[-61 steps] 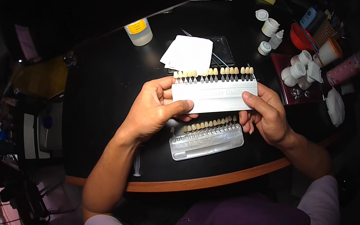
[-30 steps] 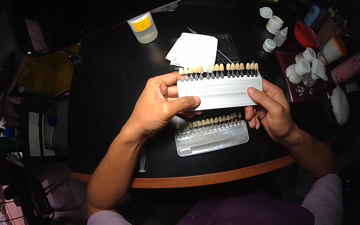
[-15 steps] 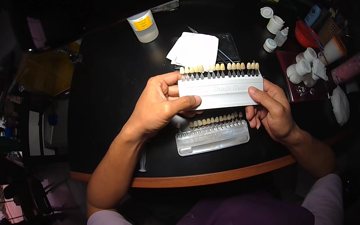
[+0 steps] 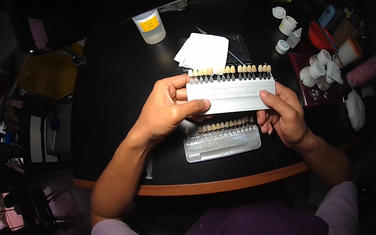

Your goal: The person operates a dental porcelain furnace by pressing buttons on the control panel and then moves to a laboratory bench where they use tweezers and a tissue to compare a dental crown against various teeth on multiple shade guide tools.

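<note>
Above the black table I hold up a white dental shade guide (image 4: 233,99), a flat bar with a row of tooth-shaped tabs along its upper edge. My left hand (image 4: 165,108) grips its left end, thumb across the front and fingers behind. At the other end my right hand (image 4: 286,111) pinches it, the thumb on the front face and some fingers curled below. A second, silvery shade guide (image 4: 222,145) lies on the table below the held one. Its tooth tabs point away from me, with a gap near the left end of the row.
White paper sheets (image 4: 203,51) lie on a dark tray (image 4: 238,46) beyond the guide. A clear bottle (image 4: 153,34) with a yellow label stands at the back. On the right are several white jars (image 4: 287,25), a red bowl (image 4: 320,36) and a dark red tray (image 4: 306,95).
</note>
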`<move>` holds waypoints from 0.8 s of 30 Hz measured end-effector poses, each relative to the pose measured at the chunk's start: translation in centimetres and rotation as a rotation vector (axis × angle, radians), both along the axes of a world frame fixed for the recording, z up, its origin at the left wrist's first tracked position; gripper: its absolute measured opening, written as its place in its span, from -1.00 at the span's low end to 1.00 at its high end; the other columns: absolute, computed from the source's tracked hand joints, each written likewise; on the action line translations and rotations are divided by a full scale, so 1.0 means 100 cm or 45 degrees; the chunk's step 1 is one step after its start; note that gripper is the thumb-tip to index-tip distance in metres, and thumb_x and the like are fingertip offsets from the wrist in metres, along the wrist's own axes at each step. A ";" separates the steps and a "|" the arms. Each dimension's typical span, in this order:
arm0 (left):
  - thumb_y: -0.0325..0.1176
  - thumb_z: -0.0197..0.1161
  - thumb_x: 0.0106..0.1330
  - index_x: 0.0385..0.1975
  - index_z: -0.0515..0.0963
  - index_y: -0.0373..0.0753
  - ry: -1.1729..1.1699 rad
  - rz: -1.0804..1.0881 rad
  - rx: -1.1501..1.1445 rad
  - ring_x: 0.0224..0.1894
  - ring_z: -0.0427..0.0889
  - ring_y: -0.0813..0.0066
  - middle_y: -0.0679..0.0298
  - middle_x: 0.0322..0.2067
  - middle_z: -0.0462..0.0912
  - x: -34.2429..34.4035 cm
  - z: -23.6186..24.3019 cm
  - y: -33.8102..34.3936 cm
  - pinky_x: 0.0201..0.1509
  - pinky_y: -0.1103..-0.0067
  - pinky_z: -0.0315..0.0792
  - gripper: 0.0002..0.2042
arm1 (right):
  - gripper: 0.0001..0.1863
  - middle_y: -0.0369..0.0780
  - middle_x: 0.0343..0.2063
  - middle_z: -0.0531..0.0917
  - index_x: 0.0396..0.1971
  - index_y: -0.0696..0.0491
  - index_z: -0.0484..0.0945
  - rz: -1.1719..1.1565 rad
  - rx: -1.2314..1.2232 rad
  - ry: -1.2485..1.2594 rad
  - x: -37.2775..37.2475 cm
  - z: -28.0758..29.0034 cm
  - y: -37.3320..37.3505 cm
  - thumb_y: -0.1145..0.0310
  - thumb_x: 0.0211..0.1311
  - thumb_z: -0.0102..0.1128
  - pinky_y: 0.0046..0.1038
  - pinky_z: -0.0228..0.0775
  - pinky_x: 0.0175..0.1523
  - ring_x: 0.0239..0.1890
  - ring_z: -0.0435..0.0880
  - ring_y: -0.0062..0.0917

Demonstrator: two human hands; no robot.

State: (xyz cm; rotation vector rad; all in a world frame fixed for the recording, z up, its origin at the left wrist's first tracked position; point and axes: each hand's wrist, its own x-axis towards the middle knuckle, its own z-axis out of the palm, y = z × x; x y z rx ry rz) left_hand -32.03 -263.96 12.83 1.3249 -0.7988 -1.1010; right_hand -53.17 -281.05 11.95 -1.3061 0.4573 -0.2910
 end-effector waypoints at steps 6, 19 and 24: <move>-0.52 0.36 0.26 0.00 0.54 -0.46 -0.001 -0.004 0.029 -0.34 0.74 0.54 0.09 -0.28 0.77 -0.001 0.003 0.000 -0.26 0.63 0.61 -0.67 | -0.70 -0.20 -0.59 0.59 -0.14 0.22 0.48 -0.002 0.004 -0.002 0.000 -0.001 0.000 0.25 0.52 -0.05 -0.70 0.35 -0.61 -0.69 0.54 -0.66; -0.52 0.35 0.27 0.04 0.53 -0.47 0.010 0.002 0.021 -0.33 0.75 0.50 0.06 -0.26 0.77 0.000 0.001 0.000 -0.26 0.63 0.63 -0.65 | -0.70 -0.20 -0.58 0.59 -0.11 0.22 0.46 0.003 0.006 0.002 0.000 0.000 0.000 0.25 0.53 -0.06 -0.70 0.37 -0.61 -0.70 0.54 -0.65; -0.52 0.34 0.27 0.06 0.52 -0.47 0.001 0.004 -0.015 -0.31 0.77 0.47 0.04 -0.23 0.77 0.000 0.000 -0.001 -0.25 0.63 0.65 -0.63 | -0.71 -0.21 -0.58 0.59 -0.10 0.21 0.46 0.007 -0.003 -0.005 -0.001 0.000 0.000 0.25 0.53 -0.06 -0.70 0.37 -0.61 -0.70 0.54 -0.66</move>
